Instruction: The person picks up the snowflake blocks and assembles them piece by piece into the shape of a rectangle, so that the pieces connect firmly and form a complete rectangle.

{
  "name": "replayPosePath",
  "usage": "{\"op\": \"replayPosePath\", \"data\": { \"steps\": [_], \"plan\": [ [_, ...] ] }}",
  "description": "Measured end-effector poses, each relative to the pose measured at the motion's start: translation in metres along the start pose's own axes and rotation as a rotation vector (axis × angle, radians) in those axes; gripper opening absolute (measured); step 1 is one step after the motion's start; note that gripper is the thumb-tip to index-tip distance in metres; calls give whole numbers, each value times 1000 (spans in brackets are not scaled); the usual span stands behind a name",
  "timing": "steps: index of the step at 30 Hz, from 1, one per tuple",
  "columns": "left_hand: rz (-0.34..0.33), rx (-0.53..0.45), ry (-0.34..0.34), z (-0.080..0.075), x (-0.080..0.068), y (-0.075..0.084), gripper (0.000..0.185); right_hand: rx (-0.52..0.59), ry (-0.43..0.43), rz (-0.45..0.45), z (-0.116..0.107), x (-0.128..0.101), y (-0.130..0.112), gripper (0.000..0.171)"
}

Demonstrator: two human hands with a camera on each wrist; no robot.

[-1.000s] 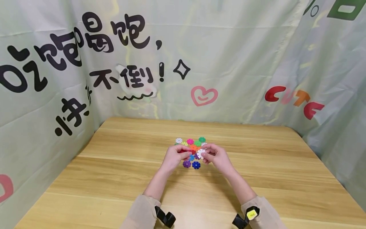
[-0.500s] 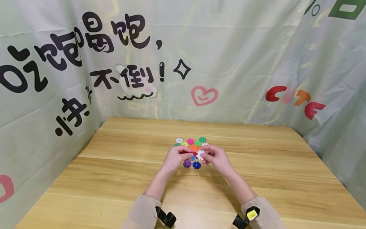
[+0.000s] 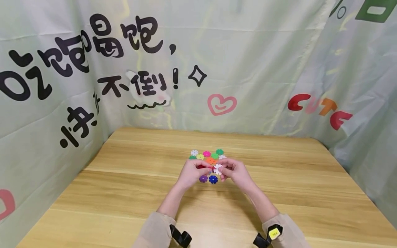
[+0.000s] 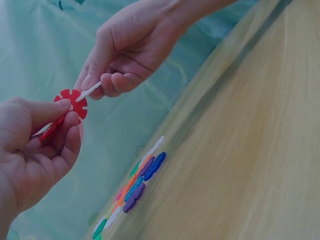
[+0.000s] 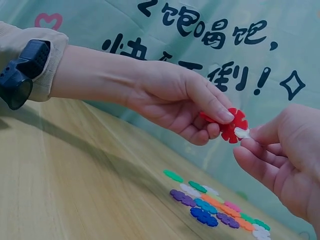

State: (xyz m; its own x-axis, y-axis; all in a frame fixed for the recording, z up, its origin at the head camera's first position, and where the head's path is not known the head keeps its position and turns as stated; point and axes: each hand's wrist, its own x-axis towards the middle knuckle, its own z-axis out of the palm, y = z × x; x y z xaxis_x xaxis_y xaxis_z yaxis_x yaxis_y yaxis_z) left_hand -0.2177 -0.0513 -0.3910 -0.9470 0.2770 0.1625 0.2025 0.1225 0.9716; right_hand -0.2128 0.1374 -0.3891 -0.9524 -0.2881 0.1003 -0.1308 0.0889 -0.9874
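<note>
Pale printed curtains back a wooden table [image 3: 124, 193]. Mid-frame, the left hand [image 3: 190, 173] pinches a red disc [image 4: 73, 103]; the right hand [image 3: 235, 172] pinches a white disc [image 3: 217, 168] edge-on against it. Joining seems underway; next, the slots need lining up. Spare discs [image 3: 207, 155] lie just beyond.

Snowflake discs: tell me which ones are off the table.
The red disc, pinched by the left hand, and the white disc, pinched by the right hand. All others lie flat on the table.
</note>
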Motion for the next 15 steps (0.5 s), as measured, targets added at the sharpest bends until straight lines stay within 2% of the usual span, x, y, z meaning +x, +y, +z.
{"op": "replayPosePath", "data": {
  "steps": [9,12,15],
  "plan": [
    [7,24,21,2,-14,29,8,-25,30,-15,3,-2,-1,24],
    [22,42,20,2,-13,27,7,-31,26,-17,3,-1,-1,25],
    [17,45,8,1,-7,15,8,-41,19,-13,3,0,0,27]
  ]
}}
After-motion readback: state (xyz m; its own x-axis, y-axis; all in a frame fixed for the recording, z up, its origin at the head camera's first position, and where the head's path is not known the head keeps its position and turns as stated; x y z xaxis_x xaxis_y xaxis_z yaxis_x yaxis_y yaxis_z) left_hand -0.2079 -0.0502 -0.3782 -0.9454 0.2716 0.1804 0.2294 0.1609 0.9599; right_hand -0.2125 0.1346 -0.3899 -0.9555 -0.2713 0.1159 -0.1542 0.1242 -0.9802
